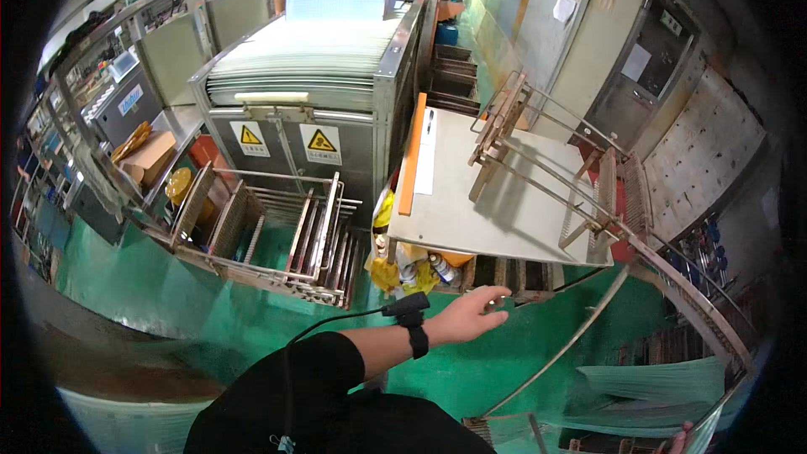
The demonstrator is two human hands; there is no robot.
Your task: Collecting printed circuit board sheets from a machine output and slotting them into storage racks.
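My left hand (471,314) reaches out above the green floor, just in front of the pale-topped table (479,227). Its thumb and fingers are apart, and a small shiny spot shows between them, too small to name. A black strap with a small dark device (408,309) and a cable sits on that wrist. At the lower right rim, only the fingers of my right hand (679,440) show, curled beside the edge of pale green sheets (651,391). What they grip is hidden. A long metal rack (601,214) leans across the table's right side and curves down toward that hand.
A metal rack with slotted sides (252,231) stands on the floor at left. Behind it is a machine with warning signs (290,139), loaded with a stack of pale sheets (303,59). Spray cans (441,267) and yellow gloves (384,273) lie under the table. A door (643,59) is far right.
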